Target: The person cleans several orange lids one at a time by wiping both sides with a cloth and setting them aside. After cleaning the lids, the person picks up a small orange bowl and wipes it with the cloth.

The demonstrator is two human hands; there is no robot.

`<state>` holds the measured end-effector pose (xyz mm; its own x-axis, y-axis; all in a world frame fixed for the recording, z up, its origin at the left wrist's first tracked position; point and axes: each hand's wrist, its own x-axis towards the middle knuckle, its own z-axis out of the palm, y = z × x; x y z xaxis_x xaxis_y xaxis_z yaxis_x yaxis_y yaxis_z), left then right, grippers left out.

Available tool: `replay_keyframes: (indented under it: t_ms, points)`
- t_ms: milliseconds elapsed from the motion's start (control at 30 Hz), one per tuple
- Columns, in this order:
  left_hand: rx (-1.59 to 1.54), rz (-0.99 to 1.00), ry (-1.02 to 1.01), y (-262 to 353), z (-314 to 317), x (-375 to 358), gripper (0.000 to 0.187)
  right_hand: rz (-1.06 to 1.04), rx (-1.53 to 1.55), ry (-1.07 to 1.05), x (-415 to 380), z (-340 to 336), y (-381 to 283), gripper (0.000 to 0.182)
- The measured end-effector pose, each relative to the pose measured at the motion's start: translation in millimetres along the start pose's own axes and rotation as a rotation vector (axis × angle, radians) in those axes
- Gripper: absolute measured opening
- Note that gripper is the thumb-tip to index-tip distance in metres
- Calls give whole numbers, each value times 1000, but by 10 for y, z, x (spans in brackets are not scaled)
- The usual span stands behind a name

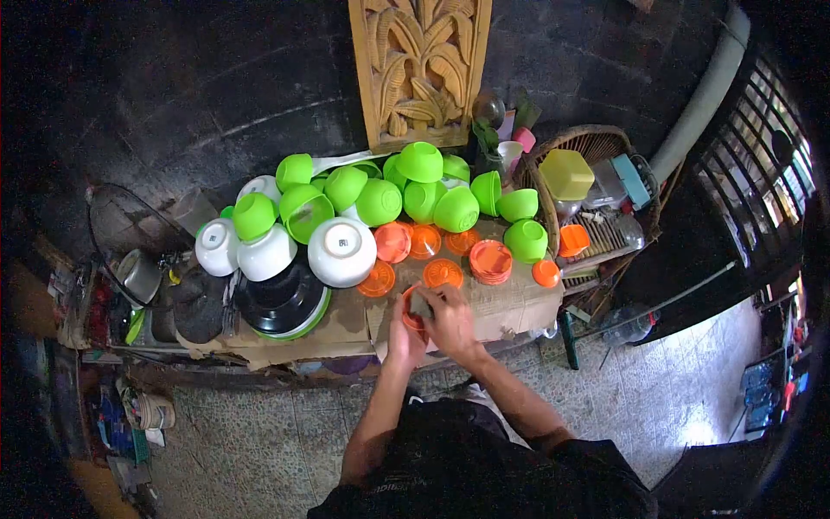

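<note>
My left hand (403, 336) and my right hand (448, 317) are together at the near edge of a cardboard-covered table (510, 303). Both hold a small stack of orange plastic lids (413, 309), the right hand on top of it. Just beyond them lie loose orange lids (443, 272) and a taller stack of orange lids (491, 261). Behind these sits a heap of upturned green plastic bowls (406, 195), with white bowls (342, 251) to the left.
A black and green dish (281, 303) lies at the table's left. A wicker basket (596, 143) with containers stands at the right, a carved wooden panel (419, 69) against the dark wall. Metal pots and a wire fan guard (130, 242) crowd the far left. Tiled floor below.
</note>
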<state>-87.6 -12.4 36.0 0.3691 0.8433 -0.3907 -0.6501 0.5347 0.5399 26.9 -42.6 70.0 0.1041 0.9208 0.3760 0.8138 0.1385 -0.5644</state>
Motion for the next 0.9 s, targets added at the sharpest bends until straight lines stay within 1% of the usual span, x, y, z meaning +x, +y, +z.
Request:
replay_keyframes:
  t_ms: [33,67,100,133,167,200,233,300,333,367,400,500,567,600,633,667,700,733,800,833,867,900]
  points:
    - [0,2,-3,33,44,-29,52,-92,40,34,-11,64,-5,50]
    - [-128,-74,-41,62,77,-62,55,-94,40,34,-70,100,1,50]
    - [-259,-148,-77,72,76,-75,59,-112,18,-18,-106,59,-74,48]
    - [-264,-143,-74,67,60,-84,59,-131,-3,-71,-129,25,-133,47]
    - [-239,-95,-201,56,42,-100,57,-103,17,-107,-141,9,-153,52]
    - [-213,-47,-329,46,22,-106,55,-107,18,-110,-141,-51,-175,52]
    - [-216,-44,-328,40,8,-99,55,-115,36,-150,-142,-139,-190,50]
    - [-178,-61,-228,40,-4,-68,57,-125,53,-188,-131,-245,-154,49]
    - [-177,-59,-231,38,-4,-57,57,-104,52,-238,-122,-285,-123,48]
    - [-148,-45,-165,30,0,-52,58,-84,50,-287,-110,-315,-97,46]
    - [-117,-30,-99,19,-7,-44,58,-84,49,-284,-99,-315,-62,46]
    - [-99,-38,-100,7,-50,-4,56,-61,-37,-247,-53,-296,-8,44]
    - [-67,-18,-108,-4,-97,29,55,8,-90,-204,6,-300,-64,52]
    - [-37,1,-113,-20,-143,49,54,8,-89,-204,24,-278,-79,52]
    - [-36,1,-113,-83,-296,132,54,9,-97,-124,40,-250,-94,49]
    - [-228,-47,-377,-173,-518,264,54,10,-106,-43,55,-220,-105,46]
    - [-420,-97,-640,-226,-637,339,54,11,-106,-43,63,-169,-96,46]
    - [-420,-97,-641,-155,-452,242,54,15,-88,-35,70,-106,-78,47]
    - [-121,-29,-78,-47,-88,33,54,18,-70,-27,40,-28,-64,49]
    - [-122,-27,-79,-32,-66,8,54,-92,-42,-59,2,-6,-66,50]
    - [-172,-37,-137,-16,-42,-16,56,-204,-14,-93,-26,15,-70,51]
    - [-222,-47,-195,-16,-50,-23,57,-246,-60,-70,-54,-48,-166,52]
